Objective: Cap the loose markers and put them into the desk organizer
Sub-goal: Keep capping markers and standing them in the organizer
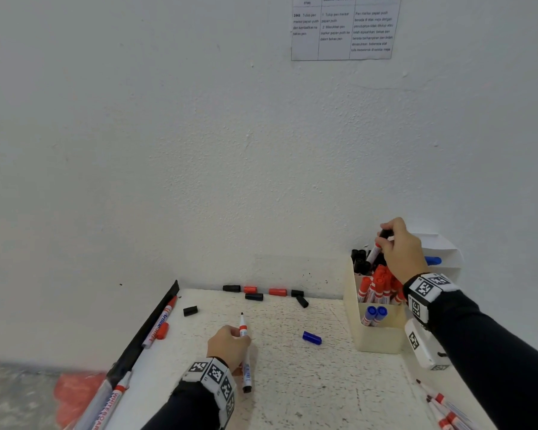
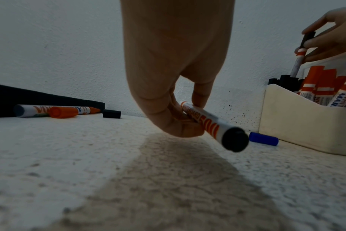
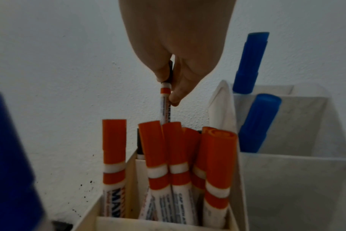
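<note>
My left hand grips an uncapped white marker with a red band, tip pointing away, just above the table; the left wrist view shows its black end nearest the camera. My right hand pinches a black-capped marker upright over the back compartment of the cream desk organizer; in the right wrist view that marker hangs from the fingers above the red-capped ones. The organizer holds black, red and blue capped markers.
Loose black and red caps lie along the wall, a black cap further left, a blue cap by the organizer. A red marker and cap lie at the table's left black edge. Several uncapped markers lie front right.
</note>
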`<act>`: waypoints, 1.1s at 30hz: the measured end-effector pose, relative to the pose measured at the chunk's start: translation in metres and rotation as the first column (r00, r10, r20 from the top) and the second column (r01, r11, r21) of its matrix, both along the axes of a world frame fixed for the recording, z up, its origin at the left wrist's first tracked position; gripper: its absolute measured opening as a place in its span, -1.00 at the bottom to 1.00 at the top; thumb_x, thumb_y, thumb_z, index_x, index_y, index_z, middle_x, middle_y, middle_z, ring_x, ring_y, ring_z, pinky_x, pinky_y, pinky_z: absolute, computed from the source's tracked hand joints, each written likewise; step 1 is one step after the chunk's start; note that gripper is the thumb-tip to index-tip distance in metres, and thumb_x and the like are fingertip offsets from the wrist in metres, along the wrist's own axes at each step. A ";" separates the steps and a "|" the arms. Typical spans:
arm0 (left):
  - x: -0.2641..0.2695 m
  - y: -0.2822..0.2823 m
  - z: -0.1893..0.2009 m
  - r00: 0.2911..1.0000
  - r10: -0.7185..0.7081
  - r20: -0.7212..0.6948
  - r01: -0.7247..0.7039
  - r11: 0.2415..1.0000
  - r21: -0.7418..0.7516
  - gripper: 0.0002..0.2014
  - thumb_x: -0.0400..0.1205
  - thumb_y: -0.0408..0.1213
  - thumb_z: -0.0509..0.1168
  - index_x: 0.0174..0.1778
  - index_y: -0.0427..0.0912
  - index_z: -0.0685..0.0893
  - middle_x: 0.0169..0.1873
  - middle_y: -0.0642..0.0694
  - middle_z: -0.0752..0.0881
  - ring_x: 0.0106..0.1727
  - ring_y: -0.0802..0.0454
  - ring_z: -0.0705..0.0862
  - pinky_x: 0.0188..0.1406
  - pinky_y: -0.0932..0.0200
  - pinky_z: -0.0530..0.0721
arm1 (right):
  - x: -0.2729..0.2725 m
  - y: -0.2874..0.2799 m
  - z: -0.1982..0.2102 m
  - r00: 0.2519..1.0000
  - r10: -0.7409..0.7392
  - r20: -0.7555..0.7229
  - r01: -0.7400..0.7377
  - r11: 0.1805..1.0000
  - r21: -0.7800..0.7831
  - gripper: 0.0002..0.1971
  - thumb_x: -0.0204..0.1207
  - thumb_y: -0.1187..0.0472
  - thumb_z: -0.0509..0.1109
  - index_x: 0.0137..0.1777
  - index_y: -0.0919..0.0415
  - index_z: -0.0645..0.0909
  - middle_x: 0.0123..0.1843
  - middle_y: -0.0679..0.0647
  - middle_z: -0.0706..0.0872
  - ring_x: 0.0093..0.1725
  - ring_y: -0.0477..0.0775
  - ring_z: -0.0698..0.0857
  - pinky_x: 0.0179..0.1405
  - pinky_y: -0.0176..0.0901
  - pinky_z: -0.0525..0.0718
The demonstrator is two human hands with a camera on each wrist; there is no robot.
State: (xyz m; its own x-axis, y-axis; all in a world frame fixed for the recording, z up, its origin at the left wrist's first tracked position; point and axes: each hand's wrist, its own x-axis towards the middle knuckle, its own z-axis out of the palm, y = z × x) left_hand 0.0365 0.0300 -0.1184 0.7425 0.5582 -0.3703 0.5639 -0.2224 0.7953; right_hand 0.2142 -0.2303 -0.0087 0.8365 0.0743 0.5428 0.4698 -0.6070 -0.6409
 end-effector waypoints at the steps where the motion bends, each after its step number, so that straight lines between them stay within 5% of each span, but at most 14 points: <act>1: 0.000 0.000 0.000 1.000 0.000 0.001 0.000 1.000 0.001 -0.80 0.63 -0.20 0.26 0.15 -0.12 0.52 -0.01 -0.11 0.61 0.04 -0.06 0.70 0.09 -0.01 0.75 | 0.001 0.002 -0.001 1.000 0.002 -0.001 -0.002 1.000 -0.022 -0.80 0.59 0.36 0.25 0.20 0.32 0.45 0.06 0.34 0.68 -0.04 0.26 0.67 -0.02 -0.07 0.56; 5: 0.000 -0.001 0.001 1.000 -0.005 0.006 0.005 1.000 0.003 -0.77 0.63 -0.19 0.26 0.18 -0.12 0.53 0.07 -0.14 0.64 -0.01 -0.04 0.71 -0.01 0.06 0.78 | 0.003 0.009 0.002 0.999 -0.024 0.024 0.026 0.996 -0.084 -0.78 0.61 0.27 0.24 0.22 0.25 0.44 0.08 0.32 0.70 -0.03 0.29 0.70 0.02 0.15 0.67; 11: 0.000 0.001 0.001 1.000 0.002 0.021 -0.002 1.000 -0.005 -0.77 0.64 -0.19 0.26 0.19 -0.13 0.52 0.04 -0.13 0.62 -0.12 0.01 0.68 -0.15 0.15 0.78 | -0.010 0.012 0.014 0.994 -0.009 0.109 0.007 1.000 0.016 -0.72 0.66 0.42 0.07 0.33 0.40 0.40 0.29 0.38 0.54 0.30 0.26 0.59 0.11 -0.26 0.46; 28: 0.004 -0.003 -0.003 1.000 -0.021 0.010 0.021 1.000 0.023 -0.74 0.64 -0.18 0.26 0.22 -0.14 0.53 -0.02 -0.08 0.60 -0.09 0.04 0.66 -0.02 0.15 0.75 | -0.007 0.000 0.015 0.998 -0.029 0.050 0.025 0.995 0.094 -0.74 0.65 0.43 0.07 0.31 0.43 0.36 0.28 0.43 0.54 0.28 0.30 0.58 0.05 -0.22 0.44; 33: 0.005 -0.005 -0.001 1.000 -0.023 -0.001 0.023 1.000 0.012 -0.78 0.64 -0.18 0.26 0.17 -0.13 0.54 0.04 -0.13 0.64 -0.01 -0.03 0.71 0.02 0.06 0.77 | -0.005 0.003 0.014 1.000 -0.005 0.018 0.003 0.996 0.086 -0.77 0.65 0.37 0.11 0.28 0.38 0.36 0.17 0.38 0.59 0.11 0.28 0.62 -0.05 -0.11 0.50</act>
